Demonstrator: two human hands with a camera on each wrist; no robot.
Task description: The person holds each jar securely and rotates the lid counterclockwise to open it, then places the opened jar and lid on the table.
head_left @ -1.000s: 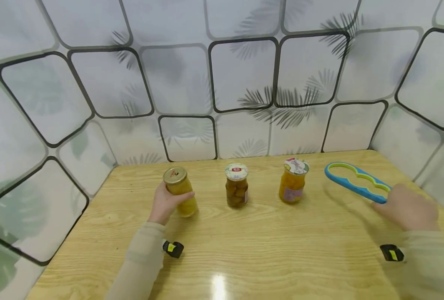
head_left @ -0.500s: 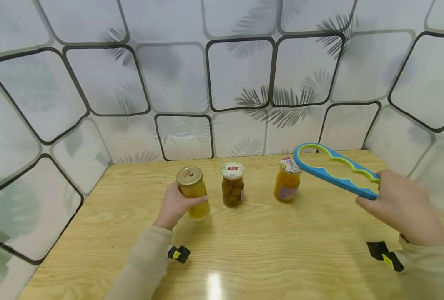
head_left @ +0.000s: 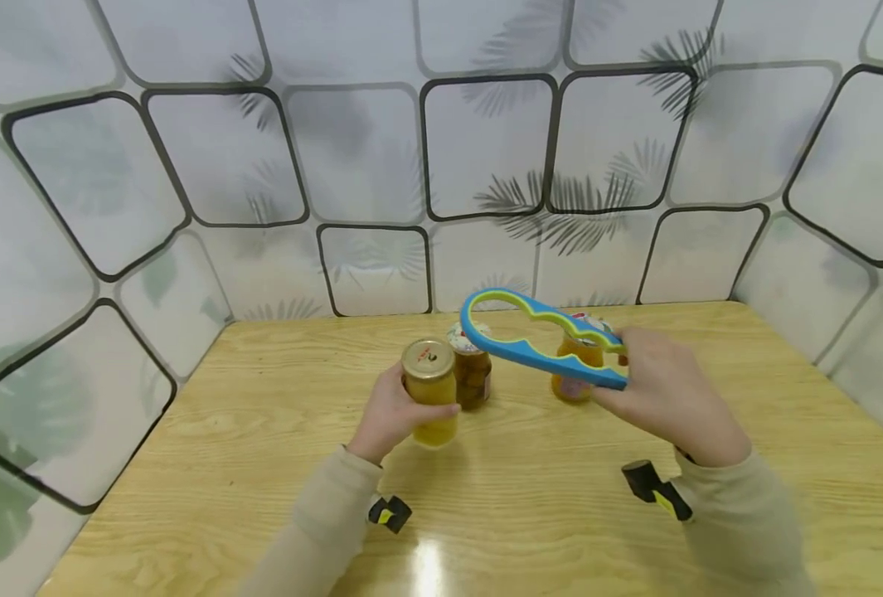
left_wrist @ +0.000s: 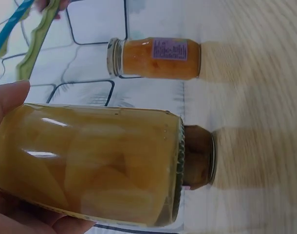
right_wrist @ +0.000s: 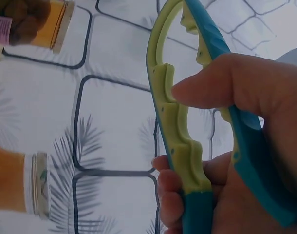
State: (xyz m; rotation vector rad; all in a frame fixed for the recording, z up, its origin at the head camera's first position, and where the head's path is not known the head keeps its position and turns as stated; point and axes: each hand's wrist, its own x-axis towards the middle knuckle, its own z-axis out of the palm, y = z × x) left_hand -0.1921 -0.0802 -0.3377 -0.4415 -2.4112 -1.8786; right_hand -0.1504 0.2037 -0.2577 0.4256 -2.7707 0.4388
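A glass jar of yellow fruit with a gold lid (head_left: 435,390) is gripped by my left hand (head_left: 392,414), raised above the table; the left wrist view shows the jar (left_wrist: 90,163) with fingers and thumb around it. My right hand (head_left: 668,390) holds a blue and green jar opener (head_left: 523,352) by its handle end, in the air. In the right wrist view the thumb lies across the opener (right_wrist: 180,122) and fingers curl round one arm. The opener's loop points toward the gold-lidded jar, apart from it.
A jar of brown fruit (head_left: 474,381) stands behind the held jar, partly covered. Further right, a jar of orange fruit (head_left: 570,388) stands behind the opener. Both rest on the wooden table (head_left: 277,398), with a patterned wall (head_left: 486,149) behind.
My left hand has lifted the yellow fruit jar and carried it right, toward the middle. My right hand has brought the jar opener left, in front of the orange jar.
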